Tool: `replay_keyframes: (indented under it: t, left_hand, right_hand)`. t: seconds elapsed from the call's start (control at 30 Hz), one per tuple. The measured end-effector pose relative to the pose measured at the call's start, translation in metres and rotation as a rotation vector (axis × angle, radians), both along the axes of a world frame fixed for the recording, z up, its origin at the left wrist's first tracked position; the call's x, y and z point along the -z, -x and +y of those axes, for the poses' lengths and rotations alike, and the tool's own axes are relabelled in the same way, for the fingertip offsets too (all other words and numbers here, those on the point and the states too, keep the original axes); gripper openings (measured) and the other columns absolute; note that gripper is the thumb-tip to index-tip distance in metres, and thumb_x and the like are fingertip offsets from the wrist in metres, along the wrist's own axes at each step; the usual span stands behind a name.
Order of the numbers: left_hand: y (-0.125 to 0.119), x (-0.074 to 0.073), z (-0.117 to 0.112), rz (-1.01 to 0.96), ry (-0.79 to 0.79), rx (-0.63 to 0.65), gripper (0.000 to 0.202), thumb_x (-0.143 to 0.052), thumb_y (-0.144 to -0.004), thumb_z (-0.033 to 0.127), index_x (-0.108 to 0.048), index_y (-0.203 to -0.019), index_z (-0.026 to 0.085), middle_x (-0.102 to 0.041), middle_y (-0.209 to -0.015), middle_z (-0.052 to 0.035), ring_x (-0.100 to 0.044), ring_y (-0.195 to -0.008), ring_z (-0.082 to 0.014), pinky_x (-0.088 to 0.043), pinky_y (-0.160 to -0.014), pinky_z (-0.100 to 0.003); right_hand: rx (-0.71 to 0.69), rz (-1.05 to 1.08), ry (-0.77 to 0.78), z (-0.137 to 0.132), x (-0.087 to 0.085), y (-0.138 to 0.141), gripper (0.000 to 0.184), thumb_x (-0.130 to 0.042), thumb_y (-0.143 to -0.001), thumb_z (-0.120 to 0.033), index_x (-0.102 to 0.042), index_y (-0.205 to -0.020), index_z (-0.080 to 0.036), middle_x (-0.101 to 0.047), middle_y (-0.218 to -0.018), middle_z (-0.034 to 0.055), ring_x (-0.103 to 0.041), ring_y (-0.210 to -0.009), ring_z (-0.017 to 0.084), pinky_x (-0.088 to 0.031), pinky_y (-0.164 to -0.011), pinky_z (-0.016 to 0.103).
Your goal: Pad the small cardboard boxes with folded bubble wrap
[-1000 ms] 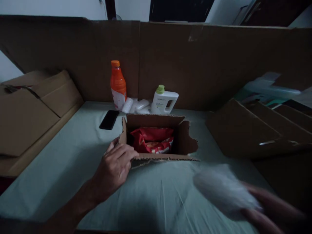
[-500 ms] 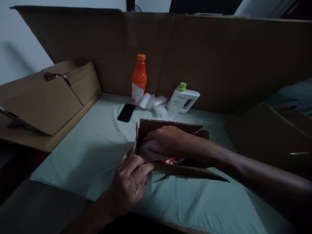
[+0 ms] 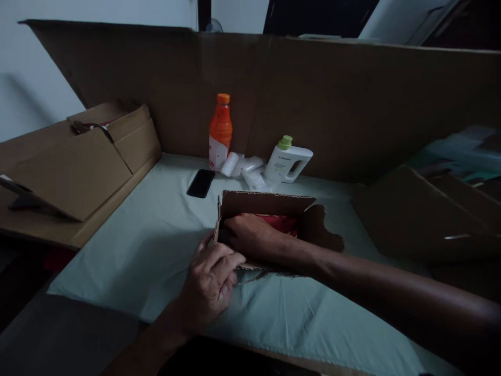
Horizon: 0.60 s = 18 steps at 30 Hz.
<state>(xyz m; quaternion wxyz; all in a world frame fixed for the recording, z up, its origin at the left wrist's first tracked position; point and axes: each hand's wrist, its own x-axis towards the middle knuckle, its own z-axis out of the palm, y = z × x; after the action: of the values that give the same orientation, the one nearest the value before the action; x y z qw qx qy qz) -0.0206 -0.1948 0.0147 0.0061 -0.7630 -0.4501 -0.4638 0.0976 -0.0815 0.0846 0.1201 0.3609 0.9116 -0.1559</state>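
Small carton (image 3: 266,201) sits open-top on the worktop (image 3: 148,235), approx. centre of view, just in front of the person. A red packet (image 3: 281,222) lies inside, mostly hidden by the right hand (image 3: 250,237), which reaches in over the near wall, palm down, at the carton's left end. Its fingertips are below the rim, so can't tell if it grips the packet or only presses. Left hand (image 3: 211,284) is outside at the near-left corner, fingers curled, pinching the near flap btw thumb and fingers.

Judgement: the step in hand looks like settling the contents down into the carton. To do it well, the left hand should brace that corner so the carton doesn't slide on the cloth. The right hand should push flat and even, w/o crushing the packet or bowing the thin walls, esp. as the right flap's edge is ragged.

Carton opens upward. Its long axis runs left-right across the view, roughly parallel w/ the tall cardboard screen (image 3: 332,104) behind. Right flap splays outward, near flap folds toward the person.

Further out: a black phone (image 3: 201,183) lies flat just beyond the far-left corner. An orange bottle (image 3: 219,133), bubble-wrap rolls (image 3: 245,167) and a white jug (image 3: 287,163) w/ green cap stand along the screen. Flattened cardboard (image 3: 78,167) lies at the left, more at the right.
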Motion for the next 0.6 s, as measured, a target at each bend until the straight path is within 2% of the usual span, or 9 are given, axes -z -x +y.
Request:
replay_keyframes:
  t: [0.1, 0.17, 0.27, 0.3, 0.33, 0.4, 0.47, 0.53, 0.6]
  left_hand:
    - [-0.002, -0.001, -0.003, 0.012, -0.028, -0.007, 0.034, -0.05, -0.087, 0.004, -0.062, -0.112, 0.022, -0.07, -0.093, -0.0036, -0.069, -0.091, -0.0175, -0.048, -0.105, -0.04]
    - [-0.005, 0.001, -0.008, -0.041, -0.083, -0.044, 0.04, -0.053, -0.087, 0.006, -0.058, -0.123, 0.023, -0.069, -0.106, -0.0065, -0.067, -0.103, -0.0206, -0.046, -0.109, -0.046]
    - [-0.004, 0.012, -0.016, -0.214, -0.171, -0.14, 0.055, -0.058, -0.085, 0.007, -0.05, -0.137, 0.024, -0.061, -0.127, -0.0103, -0.059, -0.122, -0.0269, -0.041, -0.113, -0.056]
    - [-0.002, 0.018, -0.017, -0.271, -0.148, -0.173, 0.058, -0.059, -0.085, 0.009, -0.049, -0.14, 0.024, -0.059, -0.131, -0.0108, -0.056, -0.126, -0.028, -0.041, -0.113, -0.055]
    - [0.002, 0.025, -0.018, -0.321, -0.083, -0.207, 0.059, -0.06, -0.086, 0.01, -0.047, -0.142, 0.024, -0.056, -0.135, -0.0112, -0.054, -0.129, -0.0285, -0.042, -0.112, -0.054]
    - [0.009, 0.042, -0.019, -0.397, 0.142, -0.246, 0.061, -0.06, -0.089, 0.017, -0.042, -0.146, 0.024, -0.052, -0.142, -0.0132, -0.05, -0.134, -0.0294, -0.044, -0.112, -0.051]
    - [0.015, 0.06, -0.019, -0.459, 0.366, -0.232, 0.066, -0.06, -0.091, 0.025, -0.034, -0.151, 0.023, -0.047, -0.149, -0.0158, -0.049, -0.136, -0.0306, -0.044, -0.112, -0.051]
    - [0.016, 0.076, -0.017, -0.506, 0.496, -0.193, 0.07, -0.061, -0.089, 0.029, -0.03, -0.152, 0.022, -0.046, -0.15, -0.0173, -0.049, -0.137, -0.0322, -0.043, -0.112, -0.053]
    - [0.011, 0.084, -0.011, -0.513, 0.553, -0.144, 0.067, -0.064, -0.086, 0.029, -0.037, -0.147, 0.02, -0.053, -0.142, -0.0168, -0.05, -0.135, -0.0334, -0.04, -0.113, -0.055]
  right_hand:
    - [0.027, 0.084, -0.02, 0.0, -0.009, -0.008, 0.027, -0.057, -0.094, -0.033, -0.076, -0.093, -0.014, -0.075, -0.083, 0.0097, -0.069, -0.072, 0.021, -0.043, -0.06, 0.026]
    - [0.115, 0.208, -0.047, -0.002, -0.026, -0.033, 0.025, -0.06, -0.092, -0.036, -0.076, -0.1, -0.018, -0.076, -0.085, 0.0061, -0.07, -0.075, 0.02, -0.046, -0.064, 0.027]
    - [0.329, 0.538, -0.145, -0.016, -0.048, -0.103, 0.028, -0.06, -0.091, -0.043, -0.075, -0.106, -0.025, -0.076, -0.096, 0.0033, -0.071, -0.081, 0.021, -0.053, -0.068, 0.03]
    - [0.425, 0.635, -0.194, -0.024, -0.048, -0.131, 0.032, -0.057, -0.092, -0.05, -0.075, -0.107, -0.027, -0.076, -0.101, 0.0037, -0.072, -0.086, 0.023, -0.055, -0.072, 0.033]
    - [0.525, 0.712, -0.313, -0.033, -0.042, -0.158, 0.033, -0.058, -0.09, -0.056, -0.075, -0.101, -0.031, -0.076, -0.099, 0.0035, -0.072, -0.085, 0.024, -0.057, -0.074, 0.036]
    - [0.773, 0.701, -0.373, -0.053, -0.014, -0.202, 0.029, -0.055, -0.091, -0.06, -0.072, -0.103, -0.04, -0.076, -0.098, 0.0027, -0.072, -0.09, 0.028, -0.059, -0.078, 0.043]
    - [0.907, 0.787, -0.304, -0.068, 0.033, -0.222, 0.028, -0.055, -0.089, -0.062, -0.068, -0.106, -0.043, -0.075, -0.103, 0.0025, -0.071, -0.094, 0.032, -0.061, -0.071, 0.044]
    - [0.93, 0.82, -0.149, -0.076, 0.083, -0.216, 0.049, -0.062, -0.08, -0.065, -0.062, -0.121, -0.038, -0.074, -0.109, 0.0062, -0.072, -0.084, 0.032, -0.06, -0.057, 0.043]
    - [0.872, 0.82, -0.023, -0.074, 0.118, -0.191, 0.056, -0.067, -0.075, -0.064, -0.06, -0.117, -0.027, -0.072, -0.112, 0.0112, -0.072, -0.085, 0.032, -0.057, -0.051, 0.038]
